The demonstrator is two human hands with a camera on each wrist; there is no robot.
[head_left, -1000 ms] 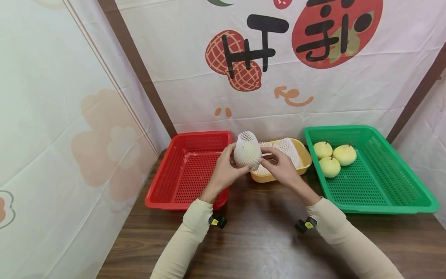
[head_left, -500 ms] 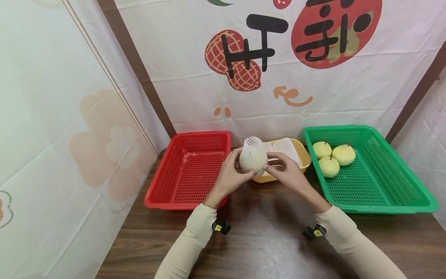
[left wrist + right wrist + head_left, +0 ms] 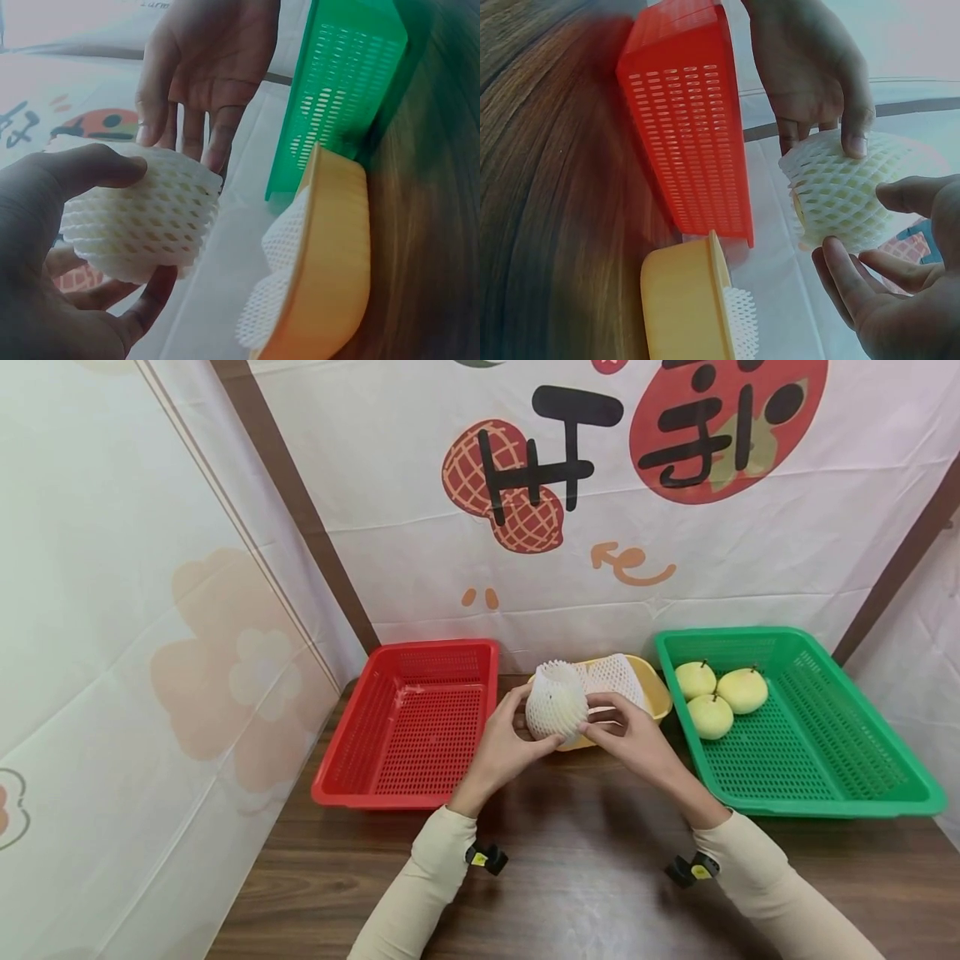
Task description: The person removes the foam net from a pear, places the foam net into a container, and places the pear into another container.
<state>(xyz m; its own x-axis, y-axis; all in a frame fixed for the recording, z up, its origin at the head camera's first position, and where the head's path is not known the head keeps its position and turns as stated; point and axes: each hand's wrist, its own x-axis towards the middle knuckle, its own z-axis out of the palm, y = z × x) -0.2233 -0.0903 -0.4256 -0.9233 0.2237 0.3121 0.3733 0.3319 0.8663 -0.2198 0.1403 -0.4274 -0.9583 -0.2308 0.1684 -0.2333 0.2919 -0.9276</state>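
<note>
A pale yellow pear in a white foam net (image 3: 557,706) is held up between both hands, in front of the yellow basket. My left hand (image 3: 504,747) grips it from the left, thumb on the near side and fingers around the other side. From the right, my right hand (image 3: 637,745) holds the net with thumb and fingertips. In the left wrist view, the net (image 3: 142,217) wraps the fruit closely, its pale colour showing through the mesh. The right wrist view shows the right fingers (image 3: 847,274) at the net's edge and the thumb on its side.
The yellow basket (image 3: 660,697), holding more white foam nets (image 3: 617,675), stands behind the hands. To the left is a red basket (image 3: 405,804). On the right, a green basket (image 3: 832,810) holds three bare pears (image 3: 710,717). A printed cloth hangs behind the wooden table (image 3: 570,893).
Both hands have moved right and slightly toward the body with the netted pear. The netted pear now stands a little lower in view; the baskets have stayed put.
</note>
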